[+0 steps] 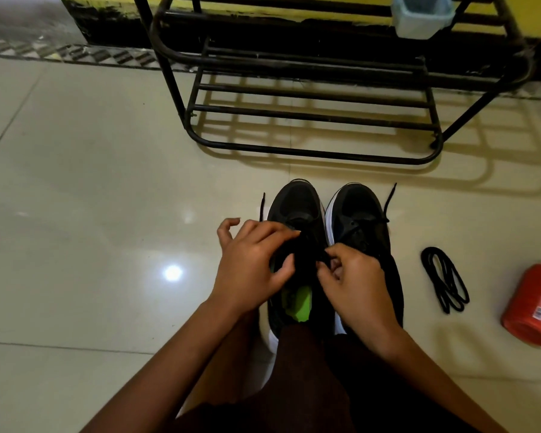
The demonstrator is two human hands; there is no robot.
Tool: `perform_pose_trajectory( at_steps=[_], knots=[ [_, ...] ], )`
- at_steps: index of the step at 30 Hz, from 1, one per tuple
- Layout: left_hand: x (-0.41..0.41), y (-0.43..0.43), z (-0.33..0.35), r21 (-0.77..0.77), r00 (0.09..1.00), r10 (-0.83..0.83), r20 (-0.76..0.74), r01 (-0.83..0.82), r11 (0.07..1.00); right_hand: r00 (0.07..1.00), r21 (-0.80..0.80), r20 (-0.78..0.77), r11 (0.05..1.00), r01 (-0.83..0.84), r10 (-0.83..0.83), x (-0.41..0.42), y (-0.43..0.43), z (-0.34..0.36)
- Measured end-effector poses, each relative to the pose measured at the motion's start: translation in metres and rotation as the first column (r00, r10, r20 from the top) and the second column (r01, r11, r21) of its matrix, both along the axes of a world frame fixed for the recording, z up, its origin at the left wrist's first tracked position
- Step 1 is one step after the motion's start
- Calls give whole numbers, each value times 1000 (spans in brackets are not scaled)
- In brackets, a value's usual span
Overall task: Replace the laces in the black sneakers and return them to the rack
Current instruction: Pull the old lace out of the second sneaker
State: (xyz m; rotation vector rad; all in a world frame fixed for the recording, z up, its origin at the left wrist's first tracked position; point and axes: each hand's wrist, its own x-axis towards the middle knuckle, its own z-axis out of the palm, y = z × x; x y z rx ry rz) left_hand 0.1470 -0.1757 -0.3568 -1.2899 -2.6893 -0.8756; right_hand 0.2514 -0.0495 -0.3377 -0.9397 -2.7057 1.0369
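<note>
Sneakers: 2 black, white-soled, side by side and touching on the tiled floor (91,182), near the middle of the view and just in front of the rack (310,151).
Heading: the long axis of both the left sneaker (297,201) and the right sneaker (356,204) runs away from the person, toes toward the rack's front bar, heels toward the person's legs.
Left hand (250,264): lies over the left sneaker's throat with fingers bent, forefinger reaching onto the eyelet area and thumb at the opening; I cannot tell whether it pinches anything.
Right hand (353,285): fingers curled, tips pressed together on the left sneaker's lace (262,209) at the throat.
Lace ends: 1 end lies on the floor along the left sneaker's outer side; 1 end of the right sneaker's lace (389,198) trails off toward the rack.
Insole (300,303): green, visible inside the left sneaker.
Spare lace (445,279): black, looped, on the floor right of the right sneaker, apart from it.
Red can (534,304): on its side near the floor's right edge.
Bin (422,17): pale blue, up on the rack.
</note>
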Motion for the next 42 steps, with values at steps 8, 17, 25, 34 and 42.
perform_pose_trajectory(
  at_steps=[8,17,25,34,42],
  knots=[
    [3,6,-5,-83,997,-16,-74,9,996,997,-183,40,980,78,-71,-2,4,-2],
    [2,14,0,-192,998,-25,-65,12,981,999,-139,27,989,49,-46,-1,5,-4],
    [1,14,5,110,973,123,198,-147,983,999,-145,26,988,47,-44,-2,6,-3],
    [-5,7,35,436,709,-180,681,-196,878,999,-152,25,987,49,-46,-2,7,-2],
    [-31,-18,48,-154,895,87,438,-20,988,998,-175,28,983,58,-54,-1,8,-4]
  ],
)
